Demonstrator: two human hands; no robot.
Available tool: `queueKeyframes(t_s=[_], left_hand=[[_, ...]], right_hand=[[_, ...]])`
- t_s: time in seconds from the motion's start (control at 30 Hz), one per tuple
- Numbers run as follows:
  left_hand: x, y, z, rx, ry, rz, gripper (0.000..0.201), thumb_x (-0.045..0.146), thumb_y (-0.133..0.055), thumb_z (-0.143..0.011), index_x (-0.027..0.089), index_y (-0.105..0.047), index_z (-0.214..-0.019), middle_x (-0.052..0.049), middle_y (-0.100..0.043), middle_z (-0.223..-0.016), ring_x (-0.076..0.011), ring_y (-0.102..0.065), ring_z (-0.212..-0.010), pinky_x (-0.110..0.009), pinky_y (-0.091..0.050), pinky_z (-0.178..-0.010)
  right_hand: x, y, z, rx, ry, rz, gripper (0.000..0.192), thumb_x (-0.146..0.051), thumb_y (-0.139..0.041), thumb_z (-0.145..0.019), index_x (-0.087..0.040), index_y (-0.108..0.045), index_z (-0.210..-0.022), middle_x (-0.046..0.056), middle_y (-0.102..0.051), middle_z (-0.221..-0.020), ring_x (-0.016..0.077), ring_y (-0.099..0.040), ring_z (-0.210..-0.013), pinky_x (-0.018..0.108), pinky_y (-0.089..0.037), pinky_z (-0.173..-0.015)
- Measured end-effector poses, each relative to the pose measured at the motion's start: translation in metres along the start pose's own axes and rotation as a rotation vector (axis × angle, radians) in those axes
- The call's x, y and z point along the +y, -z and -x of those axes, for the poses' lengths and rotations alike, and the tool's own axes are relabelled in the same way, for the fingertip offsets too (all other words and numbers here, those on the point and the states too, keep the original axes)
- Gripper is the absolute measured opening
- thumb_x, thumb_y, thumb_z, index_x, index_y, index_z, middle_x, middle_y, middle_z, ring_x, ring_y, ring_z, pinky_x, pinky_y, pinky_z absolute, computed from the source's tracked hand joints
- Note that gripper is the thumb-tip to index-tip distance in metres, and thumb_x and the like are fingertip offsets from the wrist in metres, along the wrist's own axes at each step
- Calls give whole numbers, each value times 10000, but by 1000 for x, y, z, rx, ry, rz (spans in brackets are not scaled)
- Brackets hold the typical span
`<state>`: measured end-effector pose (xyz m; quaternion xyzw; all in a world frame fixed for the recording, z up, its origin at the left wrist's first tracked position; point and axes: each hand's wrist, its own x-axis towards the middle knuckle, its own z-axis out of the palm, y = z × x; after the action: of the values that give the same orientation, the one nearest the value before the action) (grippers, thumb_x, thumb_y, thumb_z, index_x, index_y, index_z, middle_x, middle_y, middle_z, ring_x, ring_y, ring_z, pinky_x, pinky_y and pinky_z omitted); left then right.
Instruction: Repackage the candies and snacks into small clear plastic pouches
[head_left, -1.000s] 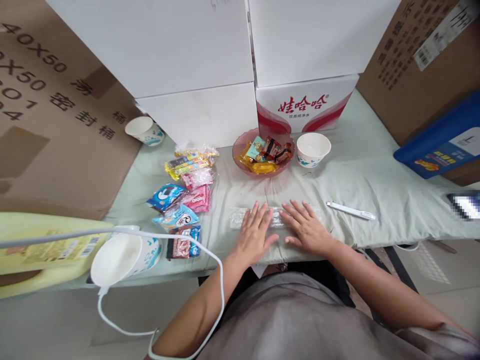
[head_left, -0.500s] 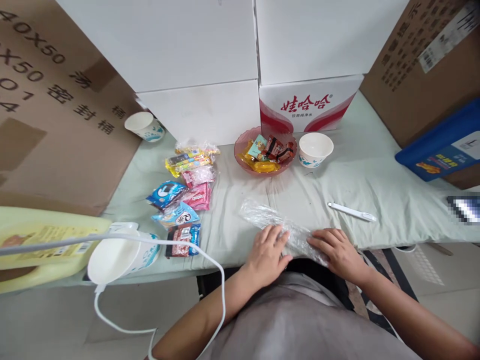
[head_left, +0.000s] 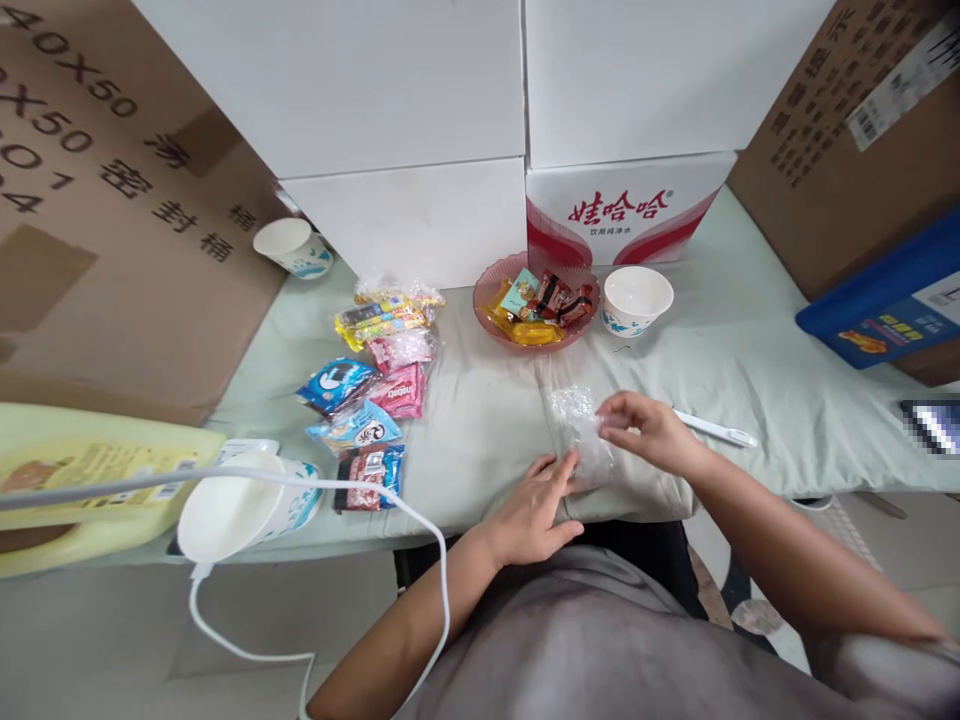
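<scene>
Stacked cartons wall in the pale green table cover [head_left: 750, 350], where I see my flat, open left hand [head_left: 534, 508] pinning a clear plastic bag [head_left: 581, 432] my right hand [head_left: 649, 430] pinches; thin film could tear or slip free.

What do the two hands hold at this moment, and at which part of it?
The right hand pinches the clear plastic bag at its upper right edge, lifting it. The left hand presses flat on the bag's lower end against the table.
</scene>
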<state>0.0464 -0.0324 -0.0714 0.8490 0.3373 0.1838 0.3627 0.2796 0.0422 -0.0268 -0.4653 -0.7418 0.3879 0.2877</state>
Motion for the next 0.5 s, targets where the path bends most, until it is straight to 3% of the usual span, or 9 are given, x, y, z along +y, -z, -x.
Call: queueKeyframes(t_s=[0.1, 0.27, 0.4, 0.5], left_hand=[[2, 1, -2, 4, 26, -15, 995, 310, -646, -821, 179, 38, -1532, -151, -579, -1352, -278, -411, -1366, -559, -261, -1131], [6, 4, -6, -28, 36, -117, 616, 366, -675, -803, 264, -474, -1377, -86, -550, -1386, -282, -433, -1337, -523, -278, -1145], [6, 1, -6, -20, 52, -171, 548, 389, -676, -798, 280, -544, -1319, -91, -522, -1407, -308, -411, -1352, -547, -294, -1131], [6, 0, -5, -20, 47, -179, 538, 382, -682, -794, 282, -556, -1307, -94, -505, -1422, -319, -397, -1359, -556, -302, -1123]], right_hand=[[13, -15, -37, 23, -77, 33, 202, -318, -652, -779, -202, -623, -943, -25, -644, -689, 128, -575, -564, 256, -472, -549], [30, -44, -53, 120, -43, 249, 166, -243, -607, -832, -192, -633, -988, 11, -680, -759, 157, -626, -672, 273, -467, -635], [35, -57, -48, 174, 38, 533, 194, -282, -505, -931, -192, -629, -1050, 80, -688, -966, 201, -644, -789, 302, -457, -663], [35, -58, -48, 180, 63, 697, 238, -326, -463, -961, -192, -630, -1066, 102, -660, -978, 236, -615, -844, 335, -455, -696]])
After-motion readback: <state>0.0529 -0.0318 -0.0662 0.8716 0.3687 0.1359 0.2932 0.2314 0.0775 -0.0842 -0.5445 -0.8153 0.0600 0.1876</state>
